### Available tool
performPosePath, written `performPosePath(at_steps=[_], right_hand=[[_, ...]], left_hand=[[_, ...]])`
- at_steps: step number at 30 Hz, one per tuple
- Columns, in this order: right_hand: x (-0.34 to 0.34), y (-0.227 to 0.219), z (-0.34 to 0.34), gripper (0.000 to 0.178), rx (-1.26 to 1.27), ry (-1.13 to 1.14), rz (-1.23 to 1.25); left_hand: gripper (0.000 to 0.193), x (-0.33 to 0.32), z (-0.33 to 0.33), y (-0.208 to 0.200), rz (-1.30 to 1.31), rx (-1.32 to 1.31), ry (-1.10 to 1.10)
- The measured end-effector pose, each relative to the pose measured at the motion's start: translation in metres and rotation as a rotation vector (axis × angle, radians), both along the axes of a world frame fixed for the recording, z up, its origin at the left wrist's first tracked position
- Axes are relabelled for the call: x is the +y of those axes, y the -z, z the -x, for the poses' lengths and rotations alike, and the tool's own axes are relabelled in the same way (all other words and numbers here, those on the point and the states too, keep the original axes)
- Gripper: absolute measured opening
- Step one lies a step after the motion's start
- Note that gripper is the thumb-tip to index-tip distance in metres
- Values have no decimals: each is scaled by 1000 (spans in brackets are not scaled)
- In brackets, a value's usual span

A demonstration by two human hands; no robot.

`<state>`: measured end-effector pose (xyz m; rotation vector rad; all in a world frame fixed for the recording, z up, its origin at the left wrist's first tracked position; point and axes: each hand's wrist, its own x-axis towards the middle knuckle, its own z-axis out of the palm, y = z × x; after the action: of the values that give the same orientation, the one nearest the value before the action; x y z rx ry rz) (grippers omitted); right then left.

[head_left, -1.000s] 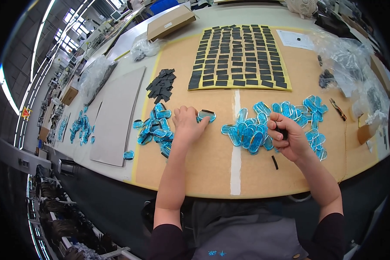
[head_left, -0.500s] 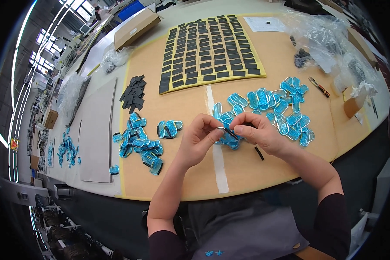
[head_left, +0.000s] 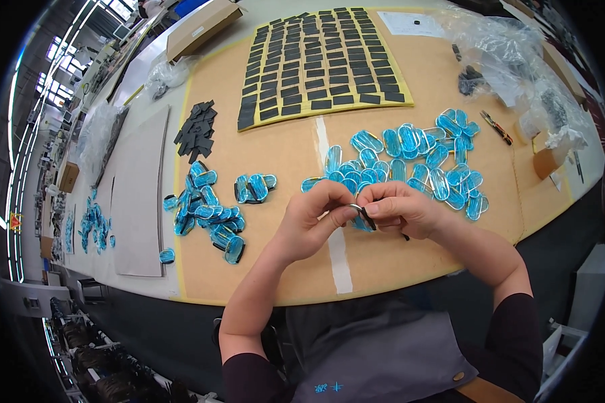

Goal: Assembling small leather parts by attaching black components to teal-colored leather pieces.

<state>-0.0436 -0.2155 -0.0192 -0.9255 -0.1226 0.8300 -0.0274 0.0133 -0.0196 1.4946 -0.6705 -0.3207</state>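
Basically, your left hand (head_left: 319, 216) pinches a pale-rimmed curved piece (head_left: 357, 207) between thumb and forefinger, mostly hidden, while your right hand (head_left: 408, 209) pinches a narrow black strip (head_left: 368, 219) at its edge. Fingertips nearly meet above the tan tabletop (head_left: 396, 269), likely to steady both parts. Glossy blue oval pieces with pale rims (head_left: 397, 169) lie spread just beyond your hands, probably for easy reach; black-edged blue ovals (head_left: 210, 213) sit heaped well to the left, apparently to avoid mixing.

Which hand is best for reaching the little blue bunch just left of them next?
Probably the left hand: it's nearer the little blue bunch, and the right hand would have to cross past it. Both pinch a small piece, though.
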Motion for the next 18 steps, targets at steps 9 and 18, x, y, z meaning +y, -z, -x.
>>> performPosePath(at_steps=[9,18], right_hand=[[-2,2,0,16,94,-67,-44],[2,-9,4,17,-400,132,227]], left_hand=[[15,-2,2,-13,-190,-650,6],[13,4,-1,-8,3,-136,-57]])
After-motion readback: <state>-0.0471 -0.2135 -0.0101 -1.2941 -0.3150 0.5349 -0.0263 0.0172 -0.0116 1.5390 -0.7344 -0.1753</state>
